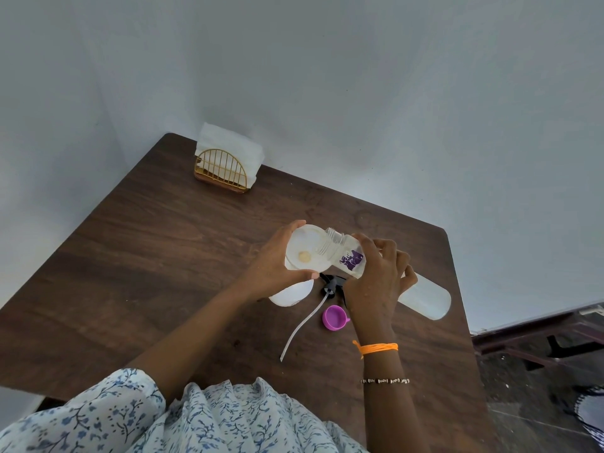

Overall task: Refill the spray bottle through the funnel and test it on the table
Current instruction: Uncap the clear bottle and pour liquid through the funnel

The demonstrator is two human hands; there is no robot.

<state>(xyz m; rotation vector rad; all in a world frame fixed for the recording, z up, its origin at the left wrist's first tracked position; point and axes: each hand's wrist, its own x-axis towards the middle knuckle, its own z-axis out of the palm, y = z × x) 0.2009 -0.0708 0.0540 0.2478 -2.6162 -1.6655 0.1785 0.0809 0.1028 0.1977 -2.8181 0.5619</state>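
My left hand grips the rim of a white funnel that sits on top of a white spray bottle standing on the table. My right hand holds a long clear refill bottle with a purple label. This bottle is tilted almost flat, and its open threaded neck rests over the funnel's bowl. A small yellowish spot shows at the funnel's centre. The black spray head with its long white dip tube lies on the table between my hands. A purple cap lies beside it, mouth up.
A dark wooden table stands in a corner between two pale walls. A gold wire napkin holder with white napkins sits at its far left corner. Dark furniture stands on the floor past the table's right edge.
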